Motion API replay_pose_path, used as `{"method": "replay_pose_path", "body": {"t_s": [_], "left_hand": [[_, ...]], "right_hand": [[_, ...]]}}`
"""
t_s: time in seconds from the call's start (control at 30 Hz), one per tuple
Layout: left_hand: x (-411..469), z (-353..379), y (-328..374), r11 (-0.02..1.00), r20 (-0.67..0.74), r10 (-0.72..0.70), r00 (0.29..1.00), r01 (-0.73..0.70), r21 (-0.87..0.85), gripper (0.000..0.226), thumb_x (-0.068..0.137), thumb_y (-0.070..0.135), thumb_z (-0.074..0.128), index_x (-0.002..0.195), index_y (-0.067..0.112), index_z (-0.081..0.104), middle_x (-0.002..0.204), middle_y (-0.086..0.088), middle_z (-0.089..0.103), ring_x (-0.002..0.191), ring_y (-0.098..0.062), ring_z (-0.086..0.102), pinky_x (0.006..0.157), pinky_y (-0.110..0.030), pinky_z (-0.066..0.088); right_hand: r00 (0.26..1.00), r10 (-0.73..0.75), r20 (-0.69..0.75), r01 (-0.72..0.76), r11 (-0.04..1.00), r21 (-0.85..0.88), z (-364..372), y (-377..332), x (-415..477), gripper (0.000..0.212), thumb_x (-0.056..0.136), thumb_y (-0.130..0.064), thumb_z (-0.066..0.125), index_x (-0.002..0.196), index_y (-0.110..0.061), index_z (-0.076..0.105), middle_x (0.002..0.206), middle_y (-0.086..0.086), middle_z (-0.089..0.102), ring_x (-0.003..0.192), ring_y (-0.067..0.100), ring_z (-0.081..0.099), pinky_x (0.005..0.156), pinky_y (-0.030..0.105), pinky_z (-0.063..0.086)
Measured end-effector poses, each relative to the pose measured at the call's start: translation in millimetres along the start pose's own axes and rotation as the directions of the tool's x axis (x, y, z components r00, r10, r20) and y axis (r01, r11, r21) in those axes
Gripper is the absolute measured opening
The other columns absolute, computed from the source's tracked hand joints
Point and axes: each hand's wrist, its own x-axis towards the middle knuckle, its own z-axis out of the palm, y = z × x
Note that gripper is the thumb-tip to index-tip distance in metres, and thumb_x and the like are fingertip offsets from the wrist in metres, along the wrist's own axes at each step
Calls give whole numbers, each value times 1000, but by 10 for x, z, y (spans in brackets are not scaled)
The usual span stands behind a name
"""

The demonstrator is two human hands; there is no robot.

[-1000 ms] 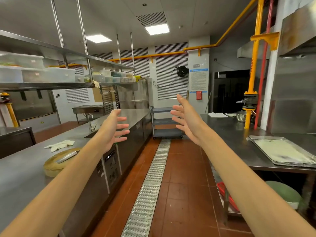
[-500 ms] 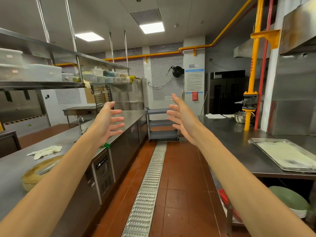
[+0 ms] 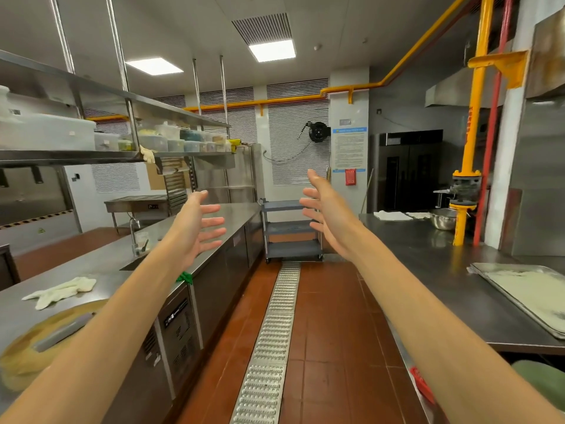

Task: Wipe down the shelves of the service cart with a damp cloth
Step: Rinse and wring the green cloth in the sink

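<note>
A grey three-shelf service cart (image 3: 290,229) stands at the far end of the aisle, against the back wall. Both my arms are stretched forward at chest height, palms facing each other. My left hand (image 3: 195,228) is open with fingers spread and holds nothing. My right hand (image 3: 328,215) is open too, empty, and covers the cart's right side. A pale cloth (image 3: 62,292) lies on the left steel counter (image 3: 116,261), well behind my left hand. A white folded cloth (image 3: 391,215) lies far back on the right counter (image 3: 428,258).
A metal floor drain (image 3: 275,325) runs down the red-tiled aisle to the cart. A sink tap (image 3: 134,237), a round chopping block with a knife (image 3: 46,341) sit on the left counter. A floury tray (image 3: 526,289), a steel bowl (image 3: 443,218) and yellow pipe (image 3: 467,166) are right.
The view has moved forward along the aisle, so the cart looks nearer and the chopping block has slid to the lower left. Both hands stay raised and open.
</note>
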Motion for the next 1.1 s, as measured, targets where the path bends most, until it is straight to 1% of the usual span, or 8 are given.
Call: {"method": "replay_pose_path", "body": {"t_s": [0.37, 0.53, 0.63, 0.73, 0.83, 0.93, 1.03, 1.1], "left_hand": [[1114, 171, -252, 1000, -45, 1, 999, 0, 20, 51, 100, 52, 37, 125, 15, 61, 124, -14, 63, 113, -32, 62, 101, -51, 49], [1796, 368, -326, 1000, -77, 16, 997, -14, 15, 43, 99, 53, 39, 111, 20, 63, 121, -13, 64, 110, -32, 63, 95, -48, 52], [2256, 516, -344, 1000, -93, 13, 996, -10, 27, 47, 98, 54, 39, 117, 18, 62, 121, -13, 64, 110, -32, 63, 99, -50, 50], [2682, 676, -341, 1000, -119, 6, 993, -3, 23, 49, 98, 53, 39, 119, 16, 63, 121, -13, 65, 109, -32, 64, 98, -50, 50], [3039, 812, -366, 1000, -135, 8, 991, -4, 30, 49, 98, 54, 39, 119, 17, 63, 120, -12, 65, 109, -32, 63, 98, -50, 50], [3355, 903, -435, 999, -149, -6, 989, 11, 31, 50, 98, 54, 38, 119, 17, 63, 121, -13, 64, 109, -32, 63, 96, -49, 51], [3634, 960, -533, 999, -145, -38, 989, 40, 14, 53, 97, 56, 38, 121, 16, 63, 122, -15, 63, 108, -32, 64, 92, -48, 54], [3826, 982, -606, 1000, -158, -29, 987, 28, -4, 55, 96, 57, 38, 123, 16, 61, 122, -16, 63, 108, -32, 64, 93, -49, 54]], "right_hand": [[998, -45, -33, 46, 999, 18, 10, 435, 1277, 68, 96, -63, 38, 147, -18, 41, 147, 3, 48, 135, 21, 45, 118, 48, 26], [1000, -23, 2, 23, 1000, 20, -139, 639, 2009, 71, 95, -64, 40, 146, -15, 42, 142, 3, 51, 132, 20, 46, 118, 46, 27], [1000, -18, 20, 18, 1000, 25, -259, 746, 2482, 70, 94, -64, 40, 146, -17, 42, 142, 2, 51, 134, 22, 45, 117, 45, 27], [999, -23, 41, 22, 999, 36, -389, 853, 2941, 71, 94, -65, 39, 146, -17, 42, 146, 3, 48, 135, 22, 44, 116, 45, 27], [997, -11, 78, 6, 998, 59, -487, 962, 3346, 73, 94, -66, 37, 147, -17, 40, 150, 5, 44, 139, 26, 40, 117, 52, 27], [993, 20, 116, -32, 994, 105, -565, 1080, 3681, 72, 94, -66, 38, 146, -18, 41, 151, 8, 42, 138, 31, 40, 113, 57, 33], [991, 39, 128, -56, 989, 135, -607, 1248, 3945, 70, 94, -65, 38, 144, -17, 44, 148, 9, 44, 135, 30, 44, 110, 55, 39], [990, 33, 140, -50, 992, 117, -615, 1376, 4132, 70, 94, -66, 36, 145, -18, 43, 149, 8, 44, 135, 29, 45, 111, 54, 37]]}}
